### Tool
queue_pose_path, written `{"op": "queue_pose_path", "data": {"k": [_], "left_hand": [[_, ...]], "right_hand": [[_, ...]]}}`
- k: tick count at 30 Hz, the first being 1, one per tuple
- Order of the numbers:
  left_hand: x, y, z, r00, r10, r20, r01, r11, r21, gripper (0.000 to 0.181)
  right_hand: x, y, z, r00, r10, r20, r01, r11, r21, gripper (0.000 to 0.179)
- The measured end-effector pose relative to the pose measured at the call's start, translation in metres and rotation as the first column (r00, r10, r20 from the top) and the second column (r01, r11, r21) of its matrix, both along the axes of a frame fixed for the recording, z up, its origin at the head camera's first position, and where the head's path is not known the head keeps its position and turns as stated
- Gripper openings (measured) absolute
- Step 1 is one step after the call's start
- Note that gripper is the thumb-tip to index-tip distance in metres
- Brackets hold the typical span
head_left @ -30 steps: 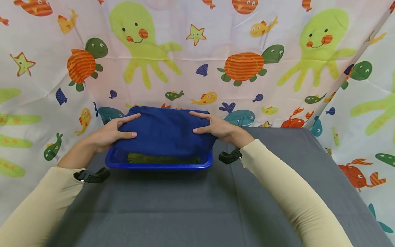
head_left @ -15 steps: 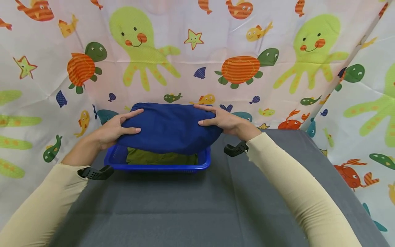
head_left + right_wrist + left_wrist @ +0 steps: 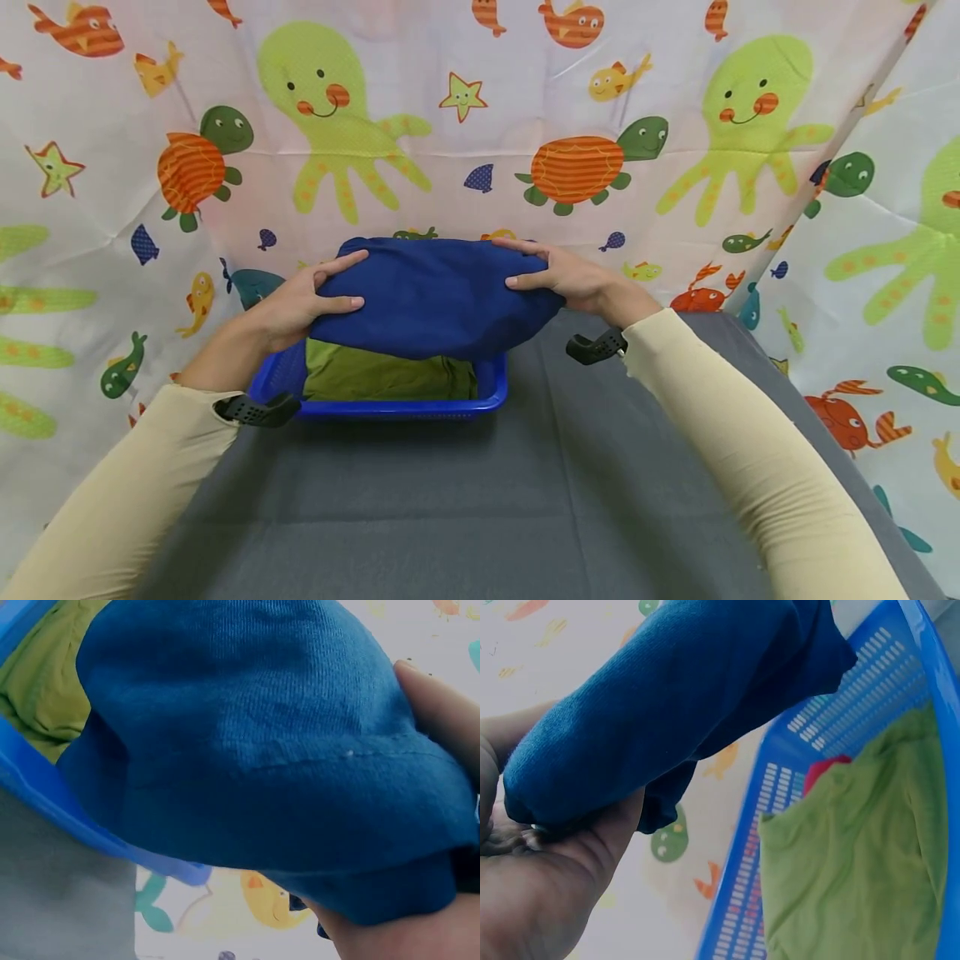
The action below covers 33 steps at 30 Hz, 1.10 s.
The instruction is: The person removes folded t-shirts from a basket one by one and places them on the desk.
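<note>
A folded dark blue cloth garment (image 3: pixel 435 296) hangs above the blue plastic basket (image 3: pixel 405 409), held level between both hands. My left hand (image 3: pixel 296 304) grips its left end, thumb and forefinger on the near face. At the right end my right hand (image 3: pixel 573 279) grips it the same way; a stitched hem shows on the cloth (image 3: pixel 262 787) in the right wrist view. Inside the basket lies a folded olive green garment (image 3: pixel 382 377), partly covered by the blue cloth in the head view. The left wrist view also shows a bit of red cloth (image 3: pixel 823 771) behind the green one.
The basket stands on a grey cloth-covered table (image 3: pixel 420 492), close to the back curtain (image 3: pixel 480 108) printed with sea animals. More of this curtain borders the left and right sides. The basket has slotted walls (image 3: pixel 757 862).
Both hands have raised the blue garment and shifted it to the right and up from the basket. More of the green garment is exposed now. The basket has stayed in place.
</note>
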<state>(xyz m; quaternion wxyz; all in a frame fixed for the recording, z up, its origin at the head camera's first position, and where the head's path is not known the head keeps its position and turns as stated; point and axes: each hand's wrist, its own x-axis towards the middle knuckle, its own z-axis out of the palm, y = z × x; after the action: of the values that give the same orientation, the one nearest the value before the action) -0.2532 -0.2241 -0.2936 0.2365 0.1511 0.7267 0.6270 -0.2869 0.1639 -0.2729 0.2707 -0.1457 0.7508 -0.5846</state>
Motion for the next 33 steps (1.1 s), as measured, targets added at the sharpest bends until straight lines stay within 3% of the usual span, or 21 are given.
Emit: {"op": "queue_pose_path", "data": {"k": [7, 14, 27, 33], "left_hand": [[-0.008, 0.028, -0.001, 1.0, 0.014, 0.007, -0.015, 0.996, 0.086, 0.076], [-0.01, 0.052, -0.003, 1.0, 0.021, 0.019, -0.024, 0.987, 0.158, 0.077], [-0.016, 0.092, -0.019, 0.997, 0.029, 0.069, -0.041, 0.982, 0.183, 0.079], [-0.018, 0.111, -0.021, 0.996, 0.06, 0.063, -0.07, 0.983, 0.17, 0.079]], "right_hand": [[-0.002, 0.026, 0.01, 1.0, 0.008, -0.001, -0.008, 1.0, -0.027, 0.066], [-0.005, 0.049, 0.015, 0.999, 0.016, -0.03, -0.017, 1.0, -0.011, 0.067], [-0.007, 0.085, 0.01, 0.999, 0.008, -0.052, -0.002, 0.992, 0.125, 0.07], [-0.009, 0.099, 0.009, 1.0, -0.016, -0.017, 0.019, 0.988, 0.15, 0.07]]}}
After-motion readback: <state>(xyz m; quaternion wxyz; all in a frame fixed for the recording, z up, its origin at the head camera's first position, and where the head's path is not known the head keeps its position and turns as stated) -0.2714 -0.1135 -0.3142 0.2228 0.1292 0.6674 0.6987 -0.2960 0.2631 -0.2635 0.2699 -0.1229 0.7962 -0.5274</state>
